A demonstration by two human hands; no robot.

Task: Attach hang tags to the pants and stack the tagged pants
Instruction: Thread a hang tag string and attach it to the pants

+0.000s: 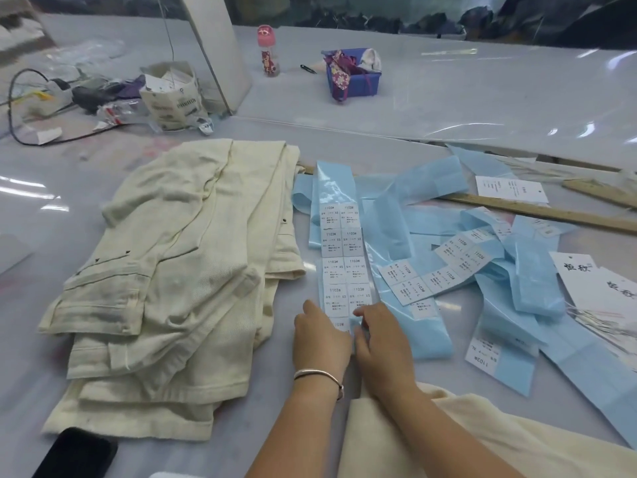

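A big grey table [448, 108] fills the view. On its left side lies a pile of cream pants [172, 270], folded and stacked on each other. More cream cloth [465, 443] lies near the person, at the bottom right. To the right of the pants is a messy heap of light blue sticker strips [499, 270]. One long strip of white size stickers [343, 257] lies straight, just beside the pants. White hang tags [599, 288] with strings sit at the far right edge. A long wooden ruler [537, 210] lies behind the blue heap.

Far away stand a blue box [358, 79] and a small pink bottle [268, 51].

The left hand [319, 343] presses flat on the near end of the sticker strip. The right hand [381, 343] pinches a sticker there with its fingertips together. A thin bracelet [320, 376] is on the left wrist.
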